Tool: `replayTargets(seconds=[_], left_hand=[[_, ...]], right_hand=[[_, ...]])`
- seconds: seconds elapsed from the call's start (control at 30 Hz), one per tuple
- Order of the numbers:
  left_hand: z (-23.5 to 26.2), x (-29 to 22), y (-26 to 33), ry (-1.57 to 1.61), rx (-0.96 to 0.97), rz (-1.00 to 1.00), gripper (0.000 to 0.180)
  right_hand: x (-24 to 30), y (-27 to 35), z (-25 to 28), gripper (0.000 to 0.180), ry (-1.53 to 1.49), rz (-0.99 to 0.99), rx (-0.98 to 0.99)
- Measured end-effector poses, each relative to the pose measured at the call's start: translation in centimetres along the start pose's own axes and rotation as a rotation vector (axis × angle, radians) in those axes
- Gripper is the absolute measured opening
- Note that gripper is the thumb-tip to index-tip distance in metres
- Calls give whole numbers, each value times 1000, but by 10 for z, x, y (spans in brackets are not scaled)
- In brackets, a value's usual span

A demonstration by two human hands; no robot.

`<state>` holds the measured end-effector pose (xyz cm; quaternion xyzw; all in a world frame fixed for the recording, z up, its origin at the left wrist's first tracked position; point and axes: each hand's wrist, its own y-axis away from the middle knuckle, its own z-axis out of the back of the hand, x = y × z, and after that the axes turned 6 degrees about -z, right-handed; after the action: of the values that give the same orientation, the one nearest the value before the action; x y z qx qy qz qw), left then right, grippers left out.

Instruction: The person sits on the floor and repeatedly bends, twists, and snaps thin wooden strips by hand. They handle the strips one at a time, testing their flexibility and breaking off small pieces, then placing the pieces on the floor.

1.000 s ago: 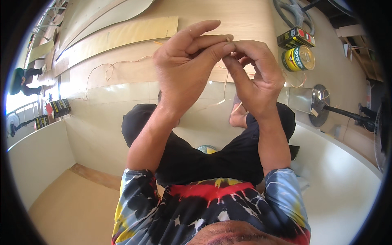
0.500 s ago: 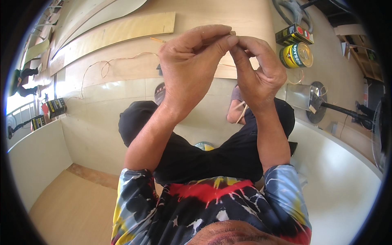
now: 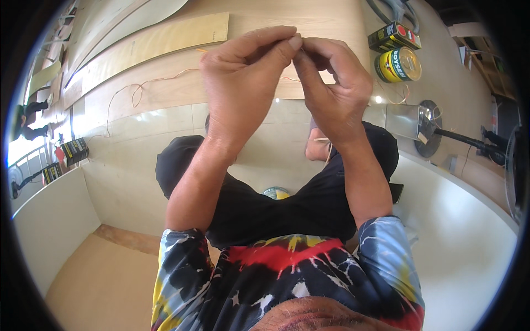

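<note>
My left hand (image 3: 236, 83) and my right hand (image 3: 338, 91) are raised in front of me, their fingertips meeting over the near part of the table. Thumb and forefinger are pinched together on the left, and the right fingers are closed in a pinch against them. Whatever sits between the fingertips is too small and too covered to make out. A thin copper-coloured wire (image 3: 135, 98) lies in loops on the table to the left and passes behind both hands. An orange pencil-like stick (image 3: 201, 50) shows just beside the left knuckles.
A long plywood strip (image 3: 160, 47) lies on the wooden table (image 3: 276, 14). At the right stand a yellow-green paint can (image 3: 400, 64), a black box (image 3: 393, 37) and a black pole on a round base (image 3: 428, 129). White panels (image 3: 458, 220) flank me; a fan (image 3: 513, 176) is far right.
Both hands have shifted slightly left and away from me, still pinched together. The view has tilted a little, so the table and can sit higher in it.
</note>
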<state>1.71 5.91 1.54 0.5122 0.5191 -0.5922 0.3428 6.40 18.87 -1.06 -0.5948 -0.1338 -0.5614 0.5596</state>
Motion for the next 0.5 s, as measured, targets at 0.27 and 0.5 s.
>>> replayTargets(seconds=[0.27, 0.5], left_hand=[[6, 0, -8, 100, -22, 145, 19], [9, 0, -10, 177, 14, 173, 23]], right_hand=[[3, 0, 1, 15, -317, -342, 98], [5, -6, 17, 16, -481, -599, 225]])
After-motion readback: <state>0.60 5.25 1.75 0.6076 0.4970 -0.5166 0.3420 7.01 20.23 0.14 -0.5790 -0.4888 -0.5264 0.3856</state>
